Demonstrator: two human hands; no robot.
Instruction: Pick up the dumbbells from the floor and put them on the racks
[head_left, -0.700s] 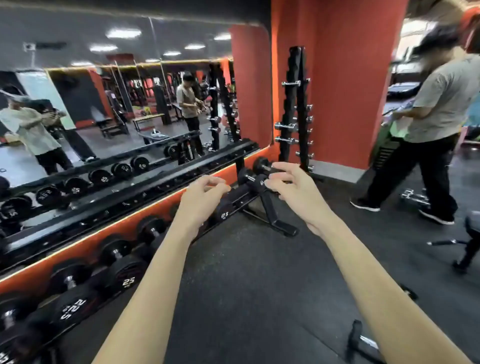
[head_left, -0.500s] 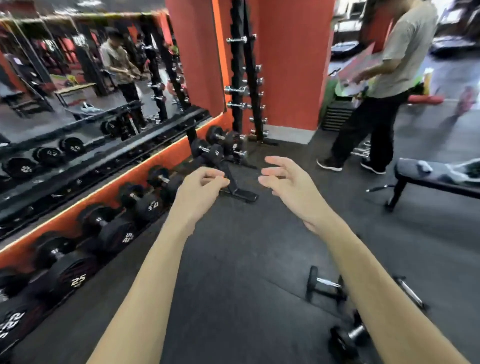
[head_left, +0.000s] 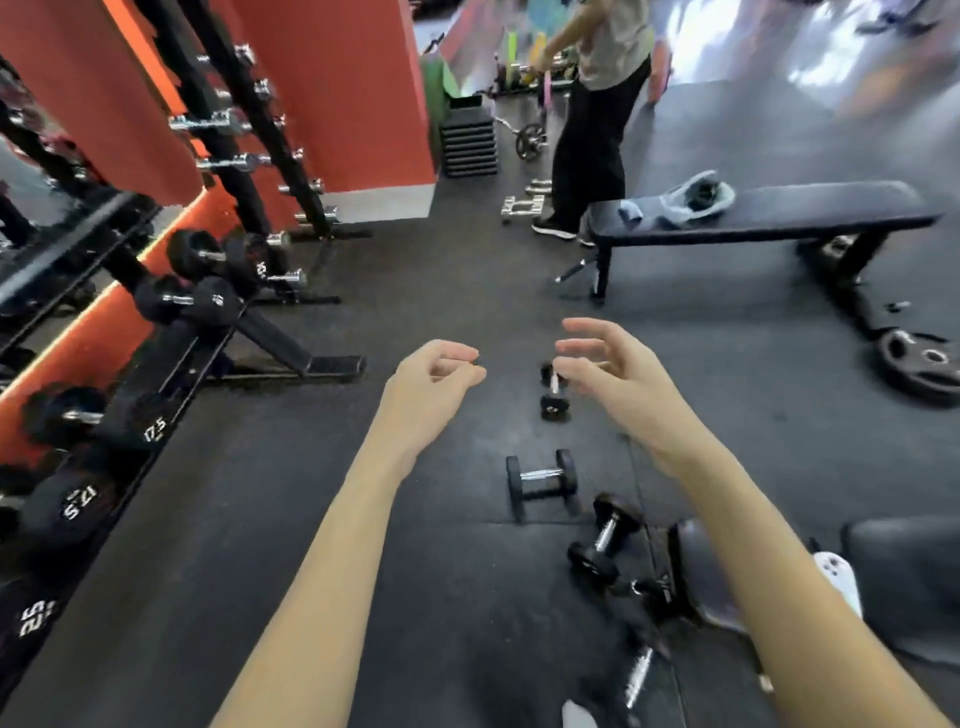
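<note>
Several small black dumbbells lie on the dark rubber floor ahead of me. One small dumbbell lies partly behind my right hand's fingers, a second dumbbell lies nearer, a third dumbbell is tilted beside it, and a blurred one lies at the bottom. My left hand hangs in the air with fingers loosely curled, holding nothing. My right hand is spread open above the floor, also holding nothing. The long dumbbell rack runs along the left under the mirror with black dumbbells on it.
A tall vertical rack of chrome dumbbells stands against the red wall. A flat bench with cloths on it stands at right, a person behind it. A weight plate lies far right. Another bench pad is at lower right.
My view has swung right and down from the rack to the floor. The floor dumbbells are now in front of me. Both hands stay raised and hold nothing.
</note>
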